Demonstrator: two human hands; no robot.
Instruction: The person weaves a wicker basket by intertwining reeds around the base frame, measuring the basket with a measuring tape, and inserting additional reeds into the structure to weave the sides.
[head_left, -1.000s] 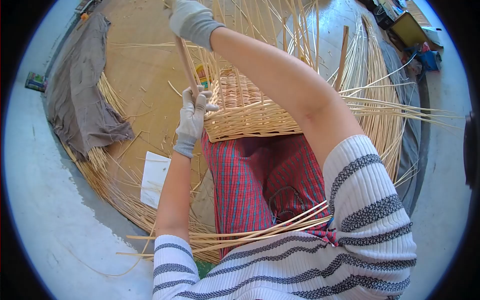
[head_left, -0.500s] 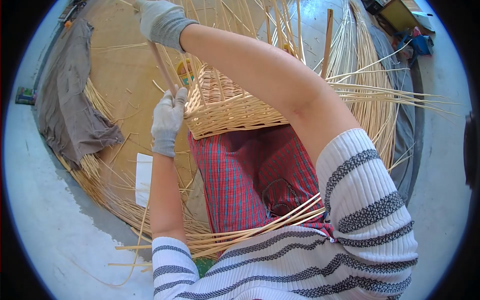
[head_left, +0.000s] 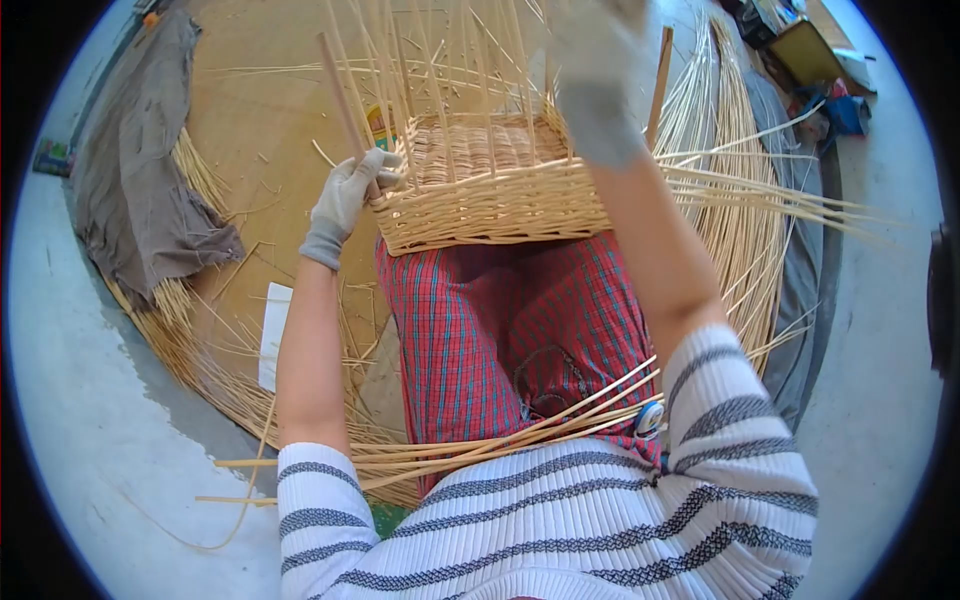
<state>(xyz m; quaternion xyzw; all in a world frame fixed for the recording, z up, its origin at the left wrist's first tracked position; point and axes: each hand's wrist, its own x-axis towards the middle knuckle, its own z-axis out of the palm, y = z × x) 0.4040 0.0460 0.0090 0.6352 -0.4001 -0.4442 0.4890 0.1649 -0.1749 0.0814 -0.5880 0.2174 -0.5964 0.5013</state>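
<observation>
A half-woven wicker basket [head_left: 492,208] rests at my knees, its woven base and low front wall in view. Thin upright stakes [head_left: 442,95] rise from its walls. My left hand [head_left: 345,200], in a pale work glove, is closed around the foot of the thick corner stake [head_left: 340,95] at the basket's left front corner. Raised over the basket's right end is my gloved right hand [head_left: 600,80], smeared by motion. Its fingers are too blurred to read, and whether it holds a strand cannot be made out.
Loose canes [head_left: 500,452] lie across my lap over the red checked cloth [head_left: 450,340]. A thick bundle of canes [head_left: 735,180] spreads at the right, with long ends poking out beside the basket. Grey cloth [head_left: 150,170] covers more canes at the left. A yellow tin [head_left: 380,128] stands behind the corner stake.
My right hand has swung from the upper left across to the upper right. The basket sits more level, showing more of its base. My left hand stays at the same corner.
</observation>
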